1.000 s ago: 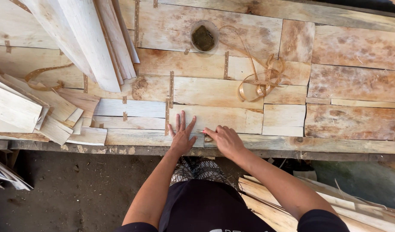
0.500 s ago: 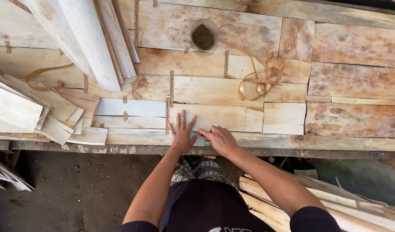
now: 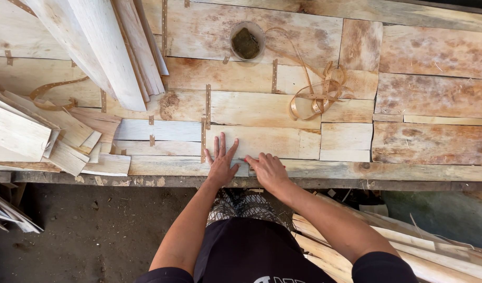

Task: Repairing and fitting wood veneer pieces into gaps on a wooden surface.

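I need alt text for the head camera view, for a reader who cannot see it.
Both hands press on pale veneer sheets at a workbench's near edge: left hand flat with fingers spread, right hand beside it. A coil of tape strip lies beyond.

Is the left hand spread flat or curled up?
Spread flat: the left hand lies palm down on the veneer sheets, fingers fanned apart.

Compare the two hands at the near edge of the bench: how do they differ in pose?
The left hand lies flat with fingers spread and pointing away; the right hand is angled leftward, fingers close together and slightly curled. The left hand sits further onto the pale wood sheet; the right hand stays nearer the bench edge. Both are bare and press on wood.
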